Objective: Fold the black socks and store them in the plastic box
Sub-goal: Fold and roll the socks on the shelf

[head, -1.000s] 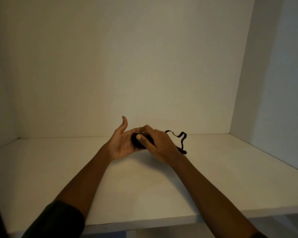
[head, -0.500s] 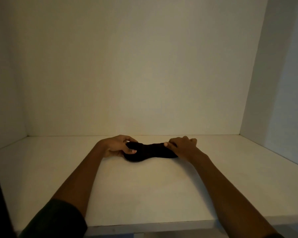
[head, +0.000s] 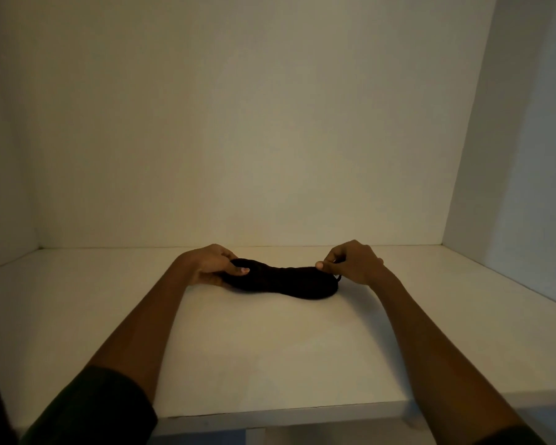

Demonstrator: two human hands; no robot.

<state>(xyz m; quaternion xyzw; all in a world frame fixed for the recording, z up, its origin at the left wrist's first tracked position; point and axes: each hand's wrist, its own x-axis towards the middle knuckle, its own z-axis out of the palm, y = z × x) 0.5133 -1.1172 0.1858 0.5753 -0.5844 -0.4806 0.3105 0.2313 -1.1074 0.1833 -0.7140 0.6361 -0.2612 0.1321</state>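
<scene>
A black sock (head: 283, 281) lies stretched left to right on the white shelf (head: 270, 354), near the back wall. My left hand (head: 211, 263) grips its left end, thumb on top of the fabric. My right hand (head: 353, 261) pinches its right end between thumb and fingers, slightly raised off the shelf. A thin dark loop of the sock shows just under my right hand. No plastic box is in view.
The shelf is a white alcove with a back wall (head: 238, 123), a left side wall (head: 4, 187) and a right side wall (head: 511, 155). Its front edge (head: 270, 415) runs across the bottom of the view.
The sock was bunched between both hands a second ago. My hands have moved apart and drawn it out lengthwise on the shelf; my right hand has shifted further right.
</scene>
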